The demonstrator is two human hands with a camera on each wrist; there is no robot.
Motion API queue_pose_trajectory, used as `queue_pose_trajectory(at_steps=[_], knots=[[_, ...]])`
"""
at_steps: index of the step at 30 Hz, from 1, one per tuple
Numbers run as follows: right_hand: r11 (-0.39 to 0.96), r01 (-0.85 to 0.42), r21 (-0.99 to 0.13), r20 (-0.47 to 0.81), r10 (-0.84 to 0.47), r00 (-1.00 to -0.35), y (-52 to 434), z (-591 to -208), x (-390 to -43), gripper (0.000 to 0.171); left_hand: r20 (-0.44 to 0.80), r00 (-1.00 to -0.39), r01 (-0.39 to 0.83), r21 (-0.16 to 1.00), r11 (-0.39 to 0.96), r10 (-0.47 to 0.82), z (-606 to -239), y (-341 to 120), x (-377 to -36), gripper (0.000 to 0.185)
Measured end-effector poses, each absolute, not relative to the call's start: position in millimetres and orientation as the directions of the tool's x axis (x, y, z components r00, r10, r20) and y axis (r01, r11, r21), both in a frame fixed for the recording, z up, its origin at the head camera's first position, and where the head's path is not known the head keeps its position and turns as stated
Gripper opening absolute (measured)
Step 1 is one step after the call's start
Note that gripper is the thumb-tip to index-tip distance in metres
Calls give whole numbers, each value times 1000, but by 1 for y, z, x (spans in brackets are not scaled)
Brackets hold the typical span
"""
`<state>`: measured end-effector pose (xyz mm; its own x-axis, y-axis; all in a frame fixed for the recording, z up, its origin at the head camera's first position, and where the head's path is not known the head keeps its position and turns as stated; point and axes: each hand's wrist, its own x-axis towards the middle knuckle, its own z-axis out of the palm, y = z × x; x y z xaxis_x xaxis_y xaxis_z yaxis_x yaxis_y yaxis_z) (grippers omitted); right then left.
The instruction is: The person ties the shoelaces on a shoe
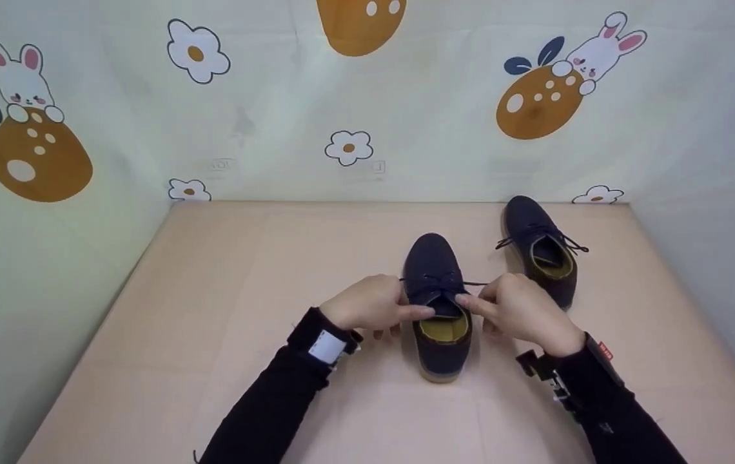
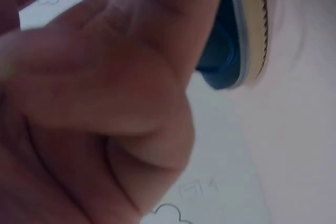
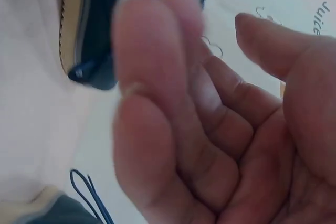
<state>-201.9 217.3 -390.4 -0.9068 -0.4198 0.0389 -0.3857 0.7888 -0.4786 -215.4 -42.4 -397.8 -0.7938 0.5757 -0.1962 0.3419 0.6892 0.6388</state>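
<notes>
Beige tabletop (image 1: 213, 309) walled by rabbit-print panels carried a navy suede lace-up shoe (image 1: 437, 309) at centre, its mustard-lined opening holding nothing, and its twin navy shoe (image 1: 541, 248) at two o'clock likewise held nothing. Left hand (image 1: 371, 303) and right hand (image 1: 522, 309) had fingers pinching the dark thin laces (image 1: 445, 282) at the tongue; uneven pulling could probably slip a lace or drag the shoe askew.

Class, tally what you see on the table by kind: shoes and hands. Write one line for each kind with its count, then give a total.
Shoes: 2, the near shoe between the hands and the far shoe behind it to the right.
Hands: 2, the left hand and the right hand, both at the near shoe's laces.
Total: 4
</notes>
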Motion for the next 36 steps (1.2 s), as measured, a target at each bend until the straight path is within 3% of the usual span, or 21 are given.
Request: queue_pose_trajectory(at_steps=[6, 12, 22, 28, 36], knots=[[790, -402, -463, 45, -432, -901, 213, -399, -203, 45, -180, -841, 308, 615, 726, 510, -403, -29, -213, 38], [771, -375, -515, 50, -409, -911, 209, -403, -205, 33, -170, -884, 251, 611, 750, 435, -402, -20, -211, 38], [722, -361, -591, 200, -302, -932, 191, -413, -216, 20, 90, -940, 319, 568, 759, 329, -416, -21, -228, 17], [672, -296, -679, 175, -244, -954, 172, -416, -235, 26, 165, -955, 295, 544, 785, 244, -416, -35, -247, 20], [596, -247, -764, 96, -274, -957, 135, -423, -267, 26, 170, -973, 224, 506, 833, 159, -414, -64, -268, 6]])
